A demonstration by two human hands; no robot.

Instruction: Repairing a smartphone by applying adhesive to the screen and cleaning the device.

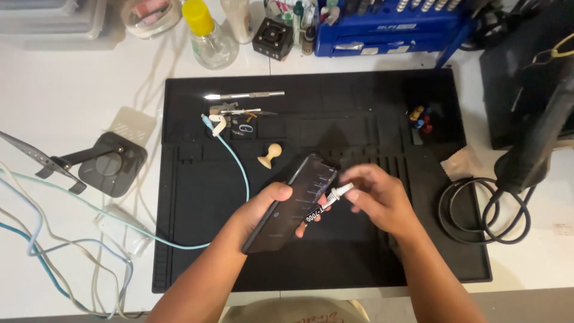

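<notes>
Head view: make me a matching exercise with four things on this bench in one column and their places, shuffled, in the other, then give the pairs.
Things:
1. dark smartphone
2. small black-and-white glue tube
3. silver craft knife
4. yellow-capped clear flask

Places:
A. on the white table beyond the black work mat
B. at the right hand fingertips
C. gripped in the left hand
D. lying along the mat's far edge

Pairs: 1-C, 2-B, 3-D, 4-A

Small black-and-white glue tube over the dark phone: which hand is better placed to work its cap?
Probably the right hand: its fingertips already pinch the white tip of the small black-and-white glue tube. The left hand holds both the dark phone and the tube's body.
</notes>
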